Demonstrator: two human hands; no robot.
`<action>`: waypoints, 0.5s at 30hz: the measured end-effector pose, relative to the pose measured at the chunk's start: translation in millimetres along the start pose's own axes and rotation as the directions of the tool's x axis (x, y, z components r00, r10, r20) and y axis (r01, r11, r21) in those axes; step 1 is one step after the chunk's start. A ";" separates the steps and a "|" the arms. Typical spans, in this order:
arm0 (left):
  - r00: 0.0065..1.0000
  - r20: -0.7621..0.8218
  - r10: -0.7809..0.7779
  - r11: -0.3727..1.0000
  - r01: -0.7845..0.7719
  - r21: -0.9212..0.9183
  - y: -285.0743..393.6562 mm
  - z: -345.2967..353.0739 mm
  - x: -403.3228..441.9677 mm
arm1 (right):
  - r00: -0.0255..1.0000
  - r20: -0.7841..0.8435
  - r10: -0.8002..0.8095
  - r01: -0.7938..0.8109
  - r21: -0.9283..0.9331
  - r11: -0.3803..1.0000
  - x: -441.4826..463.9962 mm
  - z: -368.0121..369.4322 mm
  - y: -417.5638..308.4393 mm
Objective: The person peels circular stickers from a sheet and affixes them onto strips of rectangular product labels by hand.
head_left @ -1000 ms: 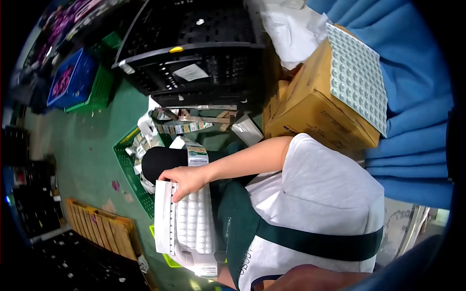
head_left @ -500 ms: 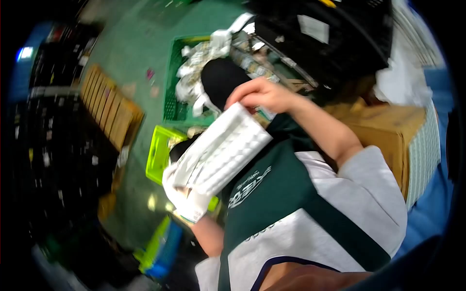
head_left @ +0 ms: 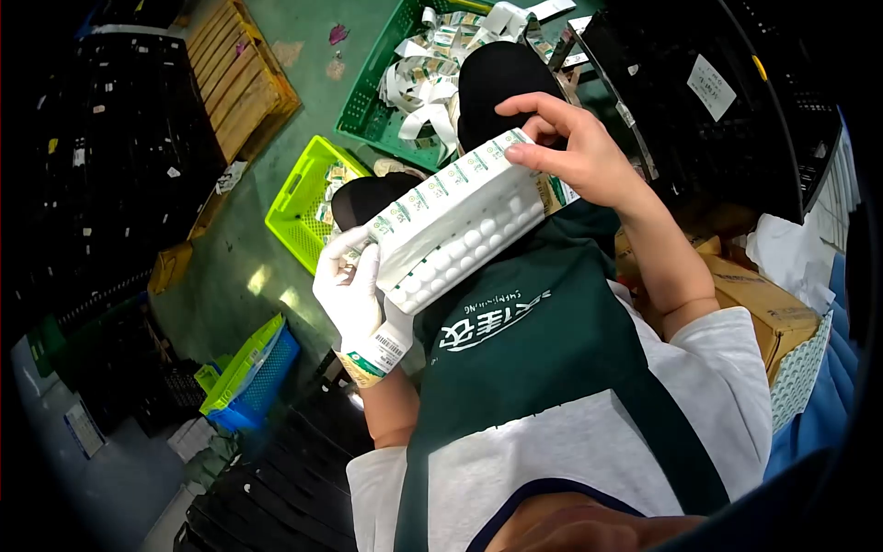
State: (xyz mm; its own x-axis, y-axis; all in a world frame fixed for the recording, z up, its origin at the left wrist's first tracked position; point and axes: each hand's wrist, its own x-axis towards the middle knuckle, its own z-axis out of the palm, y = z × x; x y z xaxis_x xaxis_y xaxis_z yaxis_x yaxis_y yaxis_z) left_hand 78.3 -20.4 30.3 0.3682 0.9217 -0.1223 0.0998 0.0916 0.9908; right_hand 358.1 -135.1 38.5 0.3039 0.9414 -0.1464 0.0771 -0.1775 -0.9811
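A long white pack with rows of round white bumps is held tilted in front of my apron. Small green-and-white labels run along its upper side. My left hand, in a white glove, grips the lower left end; a barcoded label is stuck at its wrist. At the upper right end is my bare right hand, its thumb pressed on the labelled side and its index finger reaching past the edge. Some of its fingertips are hidden behind the pack. A green-and-yellow label shows below this hand.
Beyond my knees, a green crate holds tangled label strips. A lime-green basket with more labels stands beside it. Black crates and a wooden pallet are to the left, a cardboard box to the right.
The pack has turned, so its labelled side now faces up, and it sits further right in view. My right hand has opened its fingers somewhat. The whole view has shifted.
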 end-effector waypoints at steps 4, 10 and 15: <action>0.998 -0.066 0.006 0.994 -0.013 -0.104 -6.4 1.6 0.4 | 0.990 0.132 0.057 -0.082 0.191 0.978 2.4 1.3 7.7; 0.977 0.091 -0.194 0.959 0.208 -0.191 -3.7 -2.4 -1.3 | 0.986 0.143 0.090 -0.125 0.256 0.959 2.4 13.4 21.5; 0.982 -0.060 -0.181 0.982 0.183 0.034 -22.2 -2.5 -6.5 | 0.993 0.071 0.095 -0.107 0.186 0.977 2.0 19.8 29.3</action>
State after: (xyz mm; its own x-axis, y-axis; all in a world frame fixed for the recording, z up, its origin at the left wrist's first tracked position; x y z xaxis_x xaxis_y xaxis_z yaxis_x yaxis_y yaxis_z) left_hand 71.4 -27.4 9.3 0.2875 0.9109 -0.2961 0.1974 0.2461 0.9489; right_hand 342.1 -132.7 6.9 0.2419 0.9382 -0.2475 -0.1339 -0.2203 -0.9662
